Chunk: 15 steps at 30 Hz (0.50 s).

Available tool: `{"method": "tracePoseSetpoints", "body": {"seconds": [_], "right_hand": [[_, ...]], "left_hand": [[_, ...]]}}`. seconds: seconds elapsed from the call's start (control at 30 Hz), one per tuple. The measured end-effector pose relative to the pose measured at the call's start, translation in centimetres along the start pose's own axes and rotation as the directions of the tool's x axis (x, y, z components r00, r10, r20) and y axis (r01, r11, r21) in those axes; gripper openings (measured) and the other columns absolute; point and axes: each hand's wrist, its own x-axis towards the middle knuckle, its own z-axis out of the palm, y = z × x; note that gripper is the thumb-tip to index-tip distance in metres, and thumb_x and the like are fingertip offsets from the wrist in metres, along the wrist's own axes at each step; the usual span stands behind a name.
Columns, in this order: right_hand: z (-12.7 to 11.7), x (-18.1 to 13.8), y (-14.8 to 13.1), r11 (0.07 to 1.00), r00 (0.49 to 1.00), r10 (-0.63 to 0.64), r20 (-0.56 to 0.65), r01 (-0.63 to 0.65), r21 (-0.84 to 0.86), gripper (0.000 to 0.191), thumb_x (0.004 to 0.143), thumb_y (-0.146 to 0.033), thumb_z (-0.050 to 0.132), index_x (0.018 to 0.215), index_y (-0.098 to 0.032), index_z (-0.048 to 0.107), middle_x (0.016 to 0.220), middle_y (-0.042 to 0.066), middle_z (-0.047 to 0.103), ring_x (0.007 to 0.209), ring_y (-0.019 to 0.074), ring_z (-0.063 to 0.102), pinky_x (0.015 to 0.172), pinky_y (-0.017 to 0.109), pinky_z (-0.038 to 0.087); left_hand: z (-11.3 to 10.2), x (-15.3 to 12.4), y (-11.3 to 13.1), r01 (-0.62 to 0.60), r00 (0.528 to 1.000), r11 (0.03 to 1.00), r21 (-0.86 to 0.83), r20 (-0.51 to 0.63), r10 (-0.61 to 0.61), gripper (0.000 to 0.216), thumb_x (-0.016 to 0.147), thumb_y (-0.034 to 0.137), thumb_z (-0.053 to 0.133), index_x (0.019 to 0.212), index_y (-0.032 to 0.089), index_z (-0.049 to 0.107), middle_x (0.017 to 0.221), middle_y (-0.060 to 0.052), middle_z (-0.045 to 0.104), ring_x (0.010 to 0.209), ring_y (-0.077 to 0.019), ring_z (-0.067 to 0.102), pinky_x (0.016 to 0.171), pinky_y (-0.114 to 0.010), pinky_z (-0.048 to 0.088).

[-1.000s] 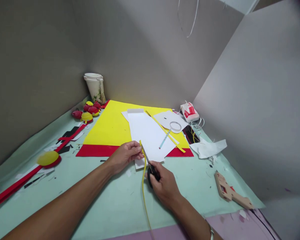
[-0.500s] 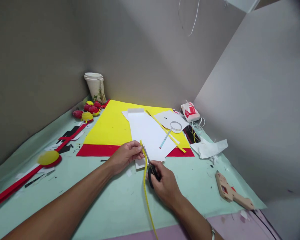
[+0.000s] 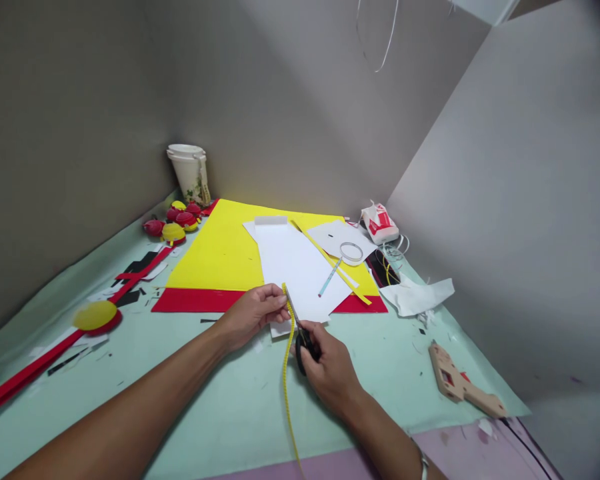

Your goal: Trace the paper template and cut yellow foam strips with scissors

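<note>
A long, narrow yellow strip with a notched edge (image 3: 286, 383) runs from my fingers down over the table's front edge. Near its upper end, my left hand (image 3: 260, 310) pinches it between thumb and fingers. My right hand (image 3: 330, 363) grips a pair of scissors with black handles (image 3: 301, 352). The blades point up and away, lying along the strip close to my left fingertips; whether they are biting into it I cannot tell. Beneath both hands are white paper sheets (image 3: 300, 267) on a yellow and red sheet (image 3: 210, 250).
A glue gun (image 3: 463, 387) lies at the right with its cord trailing off. On the left are a red band with a yellow disc (image 3: 97, 317), red and yellow round pieces (image 3: 175, 232) and a white bucket (image 3: 187, 170). A pencil (image 3: 330, 277) rests on the paper.
The strip's top end sits slightly lower, and its hanging tail has swung a little to the left. Both hands keep nearly the same place and hold.
</note>
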Motion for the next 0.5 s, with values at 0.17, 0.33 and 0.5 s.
{"method": "tracePoseSetpoints", "body": {"seconds": [0.17, 0.33, 0.5], "right_hand": [[0.04, -0.06, 0.12, 1.000, 1.000, 0.008, -0.001, -0.008, 0.022, 0.035, 0.078, -0.015, 0.056, 0.112, -0.021, 0.060, 0.079, -0.002, 0.070, 0.066, 0.0136, 0.064, 0.064, 0.020, 0.049], [0.02, -0.14, 0.17, 0.999, 0.999, 0.036, 0.021, -0.037, 0.037, 0.036, 0.078, -0.014, 0.056, 0.113, -0.021, 0.060, 0.080, -0.002, 0.070, 0.067, 0.0138, 0.063, 0.065, 0.020, 0.048], [-0.04, -0.15, 0.01, 0.998, 0.998, 0.052, 0.041, -0.053, 0.028, 0.034, 0.079, -0.014, 0.057, 0.112, -0.021, 0.060, 0.081, -0.001, 0.070, 0.069, 0.0142, 0.063, 0.066, 0.021, 0.047]], "left_hand": [[0.00, 0.00, 0.07, 0.008, 1.000, 1.000, 0.003, 0.001, -0.008, 0.021, 0.079, 0.029, 0.072, 0.077, 0.015, 0.056, 0.068, -0.002, 0.067, 0.061, -0.0083, 0.057, 0.063, -0.020, 0.044], [-0.02, -0.06, 0.39, -0.013, 1.000, 1.000, -0.015, 0.001, 0.013, 0.018, 0.081, 0.028, 0.070, 0.086, 0.015, 0.058, 0.072, -0.001, 0.065, 0.064, -0.0087, 0.059, 0.064, -0.020, 0.045], [-0.20, 0.08, 0.30, -0.059, 0.998, 0.998, -0.008, -0.039, 0.058, 0.017, 0.081, 0.026, 0.069, 0.087, 0.014, 0.058, 0.071, 0.000, 0.064, 0.063, -0.0079, 0.057, 0.063, -0.019, 0.044]]}}
